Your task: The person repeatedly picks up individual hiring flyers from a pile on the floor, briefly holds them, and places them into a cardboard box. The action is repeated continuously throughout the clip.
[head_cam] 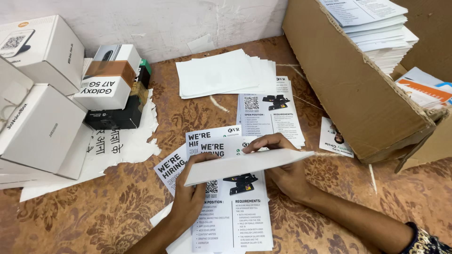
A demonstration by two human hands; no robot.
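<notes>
My left hand (190, 197) and my right hand (282, 164) together hold a white envelope (247, 164) flat, a little above the patterned brown floor. The left hand grips its left end, and the right hand's fingers curl over its top edge at the middle. Under the envelope lie printed white leaflets (235, 214), fanned out in front of me. Another pile of the same leaflets (275, 110) lies farther back. A stack of blank white envelopes (226, 73) sits by the wall.
White boxes (40, 117) and a black box (115, 117) are stacked at the left on torn paper. A large cardboard carton (358, 89) with stacked printed sheets (376, 28) stands at the right. A small card (335, 136) lies beside it.
</notes>
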